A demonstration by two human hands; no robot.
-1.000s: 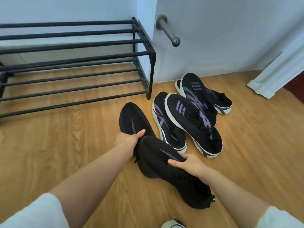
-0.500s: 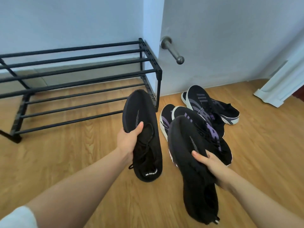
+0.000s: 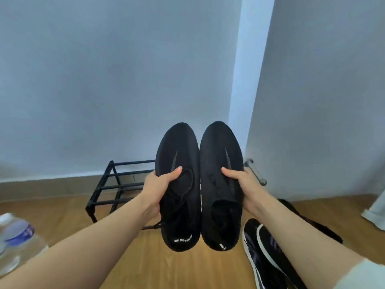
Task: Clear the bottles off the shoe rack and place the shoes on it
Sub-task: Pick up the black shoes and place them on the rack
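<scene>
I hold two plain black knit shoes side by side in the air, toes pointing away from me. My left hand (image 3: pixel 160 188) grips the left black shoe (image 3: pixel 179 205) by its outer side, thumb across the laces. My right hand (image 3: pixel 243 184) grips the right black shoe (image 3: pixel 218 217) the same way. Behind and below them stands the black metal shoe rack (image 3: pixel 116 184) against the wall, with no bottles on the part I can see; the shoes hide its right part. Black-and-purple sneakers (image 3: pixel 264 249) lie on the floor at lower right.
A clear plastic water bottle with a blue label (image 3: pixel 14 240) is at the lower left edge on the wooden floor (image 3: pixel 187 270). A metal door handle (image 3: pixel 256 172) sticks out of the door just right of the shoes. A white curtain edge (image 3: pixel 375 211) is at far right.
Both hands have lifted the black shoes from the floor and brought them together, level and parallel. My view has tilted up, so the rack now sits low and mostly behind the shoes.
</scene>
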